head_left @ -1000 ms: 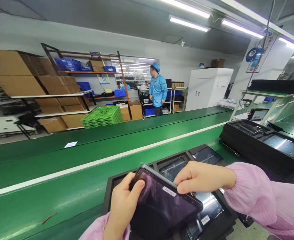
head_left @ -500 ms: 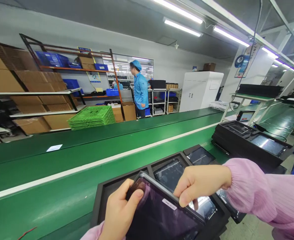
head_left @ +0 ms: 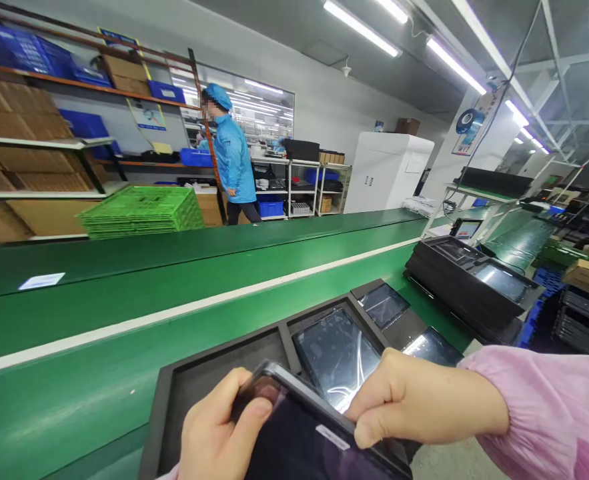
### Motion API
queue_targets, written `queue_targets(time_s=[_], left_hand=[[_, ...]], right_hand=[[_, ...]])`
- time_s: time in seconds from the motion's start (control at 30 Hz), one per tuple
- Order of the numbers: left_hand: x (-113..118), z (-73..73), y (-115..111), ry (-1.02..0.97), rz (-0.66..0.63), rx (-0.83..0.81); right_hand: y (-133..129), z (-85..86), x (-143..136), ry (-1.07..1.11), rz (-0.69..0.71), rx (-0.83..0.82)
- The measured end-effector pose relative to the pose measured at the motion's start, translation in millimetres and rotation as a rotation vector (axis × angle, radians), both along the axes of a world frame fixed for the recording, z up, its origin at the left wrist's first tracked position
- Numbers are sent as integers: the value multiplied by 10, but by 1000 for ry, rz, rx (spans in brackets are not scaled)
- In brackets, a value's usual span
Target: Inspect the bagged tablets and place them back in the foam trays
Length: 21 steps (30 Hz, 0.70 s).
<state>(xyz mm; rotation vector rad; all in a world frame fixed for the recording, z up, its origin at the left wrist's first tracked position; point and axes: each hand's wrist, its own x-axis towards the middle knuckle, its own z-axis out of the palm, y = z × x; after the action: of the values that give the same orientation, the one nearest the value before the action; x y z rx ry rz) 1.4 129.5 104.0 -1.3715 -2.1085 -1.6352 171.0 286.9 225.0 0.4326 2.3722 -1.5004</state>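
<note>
A black tray (head_left: 214, 373) and stacked trays (head_left: 467, 287) are borne by the green conveyor (head_left: 124, 333); a white slip (head_left: 41, 281), perhaps paper, lies farther off.

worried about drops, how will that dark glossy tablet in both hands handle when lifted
The tablet looks rigid: it holds flat between the left hand and right hand. Its glossy face is probably slippery and scratch-prone. Being thin, it seems light.

Dark glossy tablet (head_left: 304, 440); black tray (head_left: 209, 370); green conveyor belt (head_left: 124, 320); pink sleeve (head_left: 554, 407)

Glossy glass tablet (head_left: 304, 443), matt black plastic tray (head_left: 194, 383), smooth green belt (head_left: 124, 320)
</note>
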Motion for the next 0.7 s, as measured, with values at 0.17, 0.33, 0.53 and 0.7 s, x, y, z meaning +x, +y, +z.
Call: queue_targets(time_s=[0.17,0.33,0.53,0.7], left_hand=[[-94,-2,74,-148,-13,3],[-268,-97,203,-326,-16,41],[-291,-117,208,-356,-24,83],[-244,-27,326,-292,-3,36]], right_hand=[[11,-32,-81,32,59,18],[6,-92,-216,26,-45,-100],[40,-161,-216,72,-46,-193],[8,-157,-182,157,42,44]])
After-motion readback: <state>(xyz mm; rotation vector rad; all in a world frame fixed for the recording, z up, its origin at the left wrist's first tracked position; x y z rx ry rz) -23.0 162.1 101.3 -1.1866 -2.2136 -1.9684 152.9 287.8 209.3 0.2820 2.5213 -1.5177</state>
